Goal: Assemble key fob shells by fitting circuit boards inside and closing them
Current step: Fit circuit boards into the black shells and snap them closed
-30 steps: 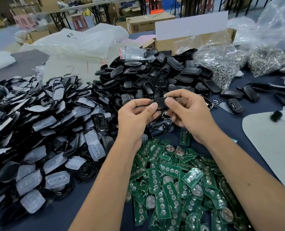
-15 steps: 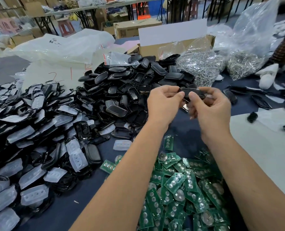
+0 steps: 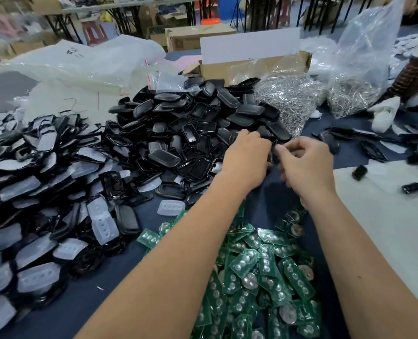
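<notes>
My left hand (image 3: 247, 157) and my right hand (image 3: 305, 165) meet fingertip to fingertip over the dark table, at the right edge of the black shell pile (image 3: 191, 123). Both pinch one black key fob shell (image 3: 274, 150), of which only a thin sliver shows between the fingers. A heap of green circuit boards (image 3: 264, 265) with round metal contacts lies under my forearms. To the left spreads a pile of shell halves with translucent button pads (image 3: 44, 192).
Two clear bags of metal rings (image 3: 291, 99) (image 3: 354, 96) sit behind the shells, beside a cardboard box (image 3: 252, 67). A white sheet (image 3: 386, 216) covers the table at the right, with small black parts (image 3: 359, 172) on it. More black fobs (image 3: 374, 152) lie at the far right.
Both hands have dropped lower toward the table with the fob between them, and the fob is now mostly hidden by the fingers. The view has shifted slightly right.
</notes>
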